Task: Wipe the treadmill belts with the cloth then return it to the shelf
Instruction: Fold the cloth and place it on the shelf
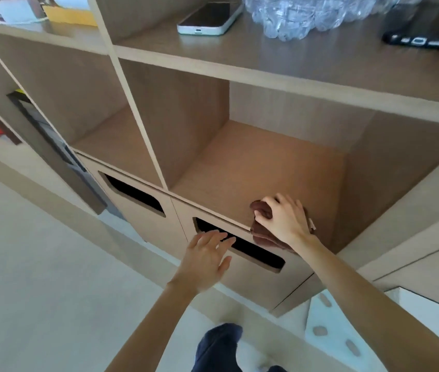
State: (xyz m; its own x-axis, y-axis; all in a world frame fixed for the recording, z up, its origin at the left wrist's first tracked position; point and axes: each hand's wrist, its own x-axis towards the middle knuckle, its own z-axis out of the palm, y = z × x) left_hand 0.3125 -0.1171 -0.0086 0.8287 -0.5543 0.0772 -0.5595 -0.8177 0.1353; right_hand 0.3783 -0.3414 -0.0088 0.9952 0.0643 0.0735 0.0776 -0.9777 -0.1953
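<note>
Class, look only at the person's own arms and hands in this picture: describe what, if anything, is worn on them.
Both forearms are bare up to the frame's edge: no sleeves in view. The left hand and the right hand wear no gloves, and no watch, bracelet or ring shows on either wrist or on the visible fingers.
</note>
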